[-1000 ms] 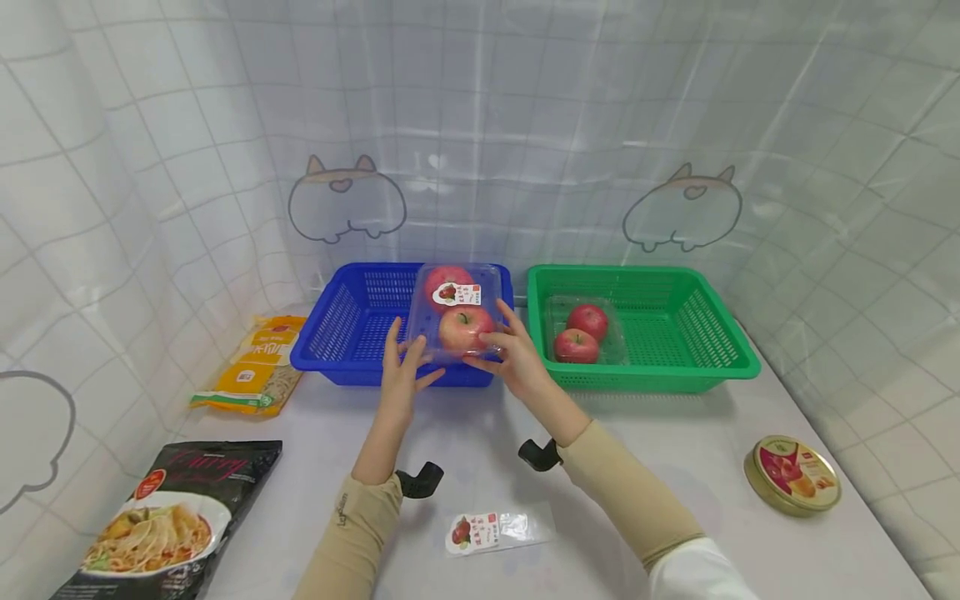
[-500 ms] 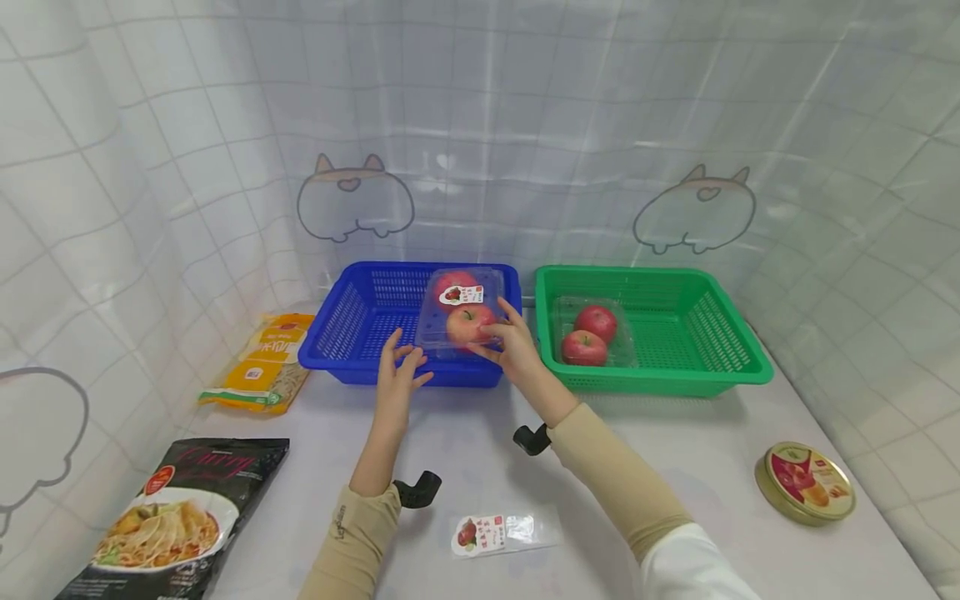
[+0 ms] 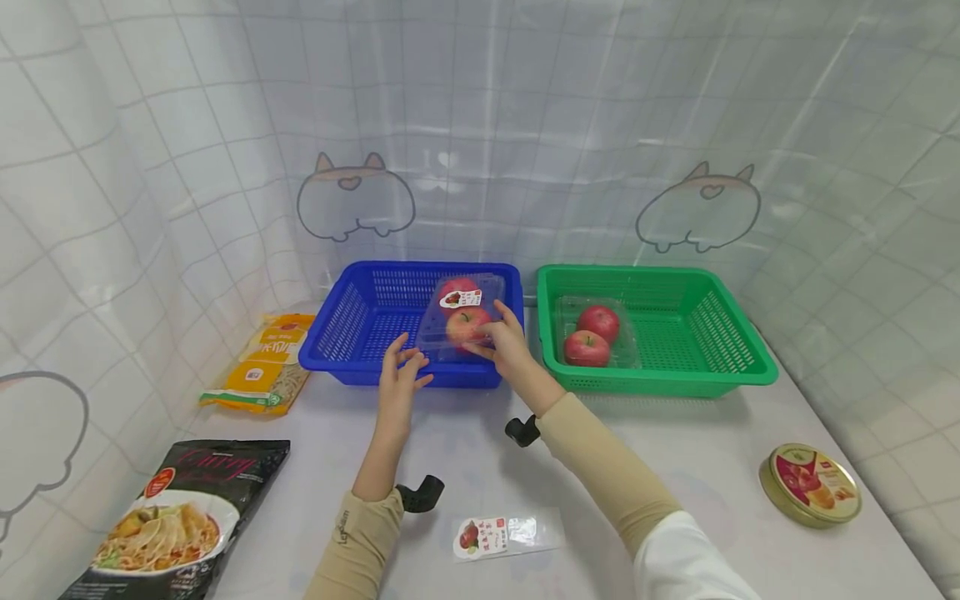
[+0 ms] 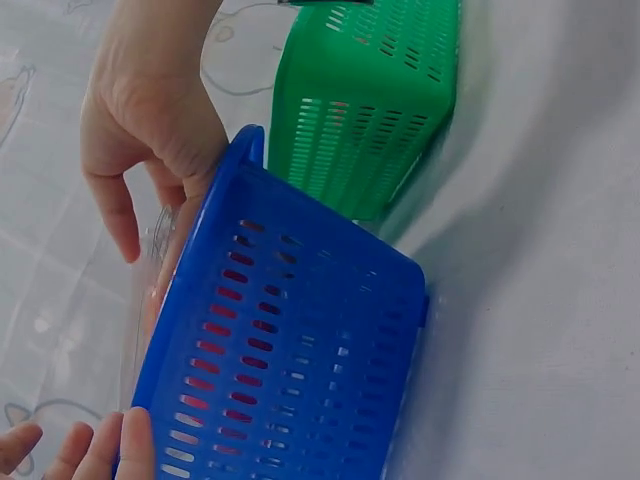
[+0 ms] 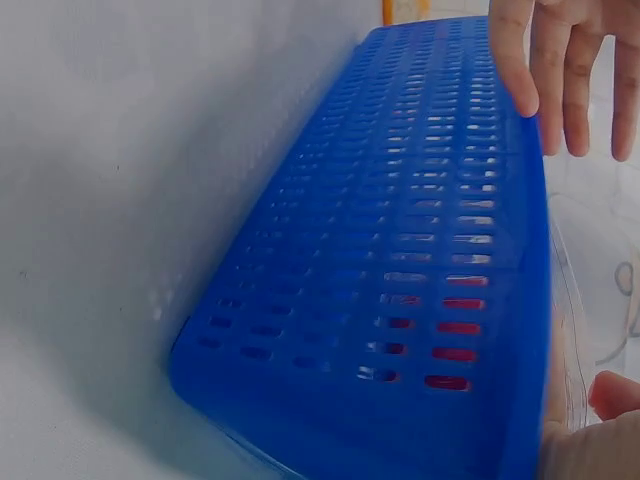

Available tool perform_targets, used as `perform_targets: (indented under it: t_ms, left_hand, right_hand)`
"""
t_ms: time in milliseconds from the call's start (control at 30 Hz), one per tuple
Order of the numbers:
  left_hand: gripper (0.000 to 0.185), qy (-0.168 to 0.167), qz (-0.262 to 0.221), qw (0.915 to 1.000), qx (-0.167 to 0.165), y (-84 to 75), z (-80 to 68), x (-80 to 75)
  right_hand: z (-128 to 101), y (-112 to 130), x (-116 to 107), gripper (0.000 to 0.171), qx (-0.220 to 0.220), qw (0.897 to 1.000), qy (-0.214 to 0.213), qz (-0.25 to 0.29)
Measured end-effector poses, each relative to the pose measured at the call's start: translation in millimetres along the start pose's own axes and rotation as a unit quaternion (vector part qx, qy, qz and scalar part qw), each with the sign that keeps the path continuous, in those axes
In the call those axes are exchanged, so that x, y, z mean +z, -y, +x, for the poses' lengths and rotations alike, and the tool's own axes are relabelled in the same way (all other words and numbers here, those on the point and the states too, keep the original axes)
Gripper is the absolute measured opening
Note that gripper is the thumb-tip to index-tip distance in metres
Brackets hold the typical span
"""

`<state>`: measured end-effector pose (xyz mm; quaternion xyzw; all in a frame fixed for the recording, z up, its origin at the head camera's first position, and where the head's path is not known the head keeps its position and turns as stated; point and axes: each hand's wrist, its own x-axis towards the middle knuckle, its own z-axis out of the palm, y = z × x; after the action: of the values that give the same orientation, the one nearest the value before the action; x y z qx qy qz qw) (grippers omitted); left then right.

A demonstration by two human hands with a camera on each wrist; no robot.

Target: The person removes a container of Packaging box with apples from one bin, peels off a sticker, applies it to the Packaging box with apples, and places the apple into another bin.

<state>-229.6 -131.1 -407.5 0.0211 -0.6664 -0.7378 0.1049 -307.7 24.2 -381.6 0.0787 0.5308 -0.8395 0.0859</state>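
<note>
A clear plastic clamshell box of apples (image 3: 467,312) with a white label lies tilted inside the blue basket (image 3: 360,367), at its right end. My right hand (image 3: 513,346) reaches over the front rim and grips the box's near right edge; some of its fingers are hidden. By the basket's front rim is my left hand (image 3: 397,383), fingers loosely spread, holding nothing. In the right wrist view, the left hand's fingers (image 5: 577,80) hang by the rim. The left wrist view has the right hand (image 4: 155,115) bent over the basket's end, with red showing through the slots.
A green basket (image 3: 738,371) on the right contains another clear box with two apples (image 3: 587,347). On the left lie a yellow food bag (image 3: 258,367) and a black noodle packet (image 3: 172,508). A label in clear film (image 3: 506,535) lies in front; a round tin (image 3: 810,485) stands right.
The box of apples has gone down into the blue basket, with my right hand still on it. My left hand has come off the box and drawn back slightly towards the front rim.
</note>
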Motion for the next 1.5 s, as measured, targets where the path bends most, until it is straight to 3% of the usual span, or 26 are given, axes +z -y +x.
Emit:
perform_targets:
  t_ms: [500, 700, 867, 967, 1200, 1500]
  left_hand:
    - [0.049, 0.006, 0.005, 0.9999, 0.007, 4.4, 0.5, -1.2]
    - [0.037, -0.027, 0.013, 0.9992, 0.027, 10.8, -1.9, -1.1]
    - [0.020, -0.065, 0.020, 0.9975, 0.017, 16.3, -8.8, 0.8]
    - [0.014, -0.080, 0.041, 0.9959, 0.003, 24.9, -7.2, 0.0]
    - [0.027, -0.100, 0.114, 0.9882, -0.023, 37.6, -3.8, -2.4]
    - [0.027, -0.107, 0.140, 0.9843, -0.004, 38.7, -4.3, -2.7]
  right_hand:
    - [13, -4, 2, 0.073, 0.016, 0.999, -0.015, -0.034]
    - [16, -5, 7, 0.074, 0.030, 0.998, -0.030, -0.036]
    - [17, -6, 8, 0.076, 0.028, 0.998, -0.033, -0.054]
    - [18, -6, 8, 0.076, 0.024, 0.997, -0.034, -0.061]
    - [21, -7, 8, 0.079, 0.039, 0.995, -0.049, -0.079]
    - [24, -9, 8, 0.080, 0.054, 0.992, -0.061, -0.100]
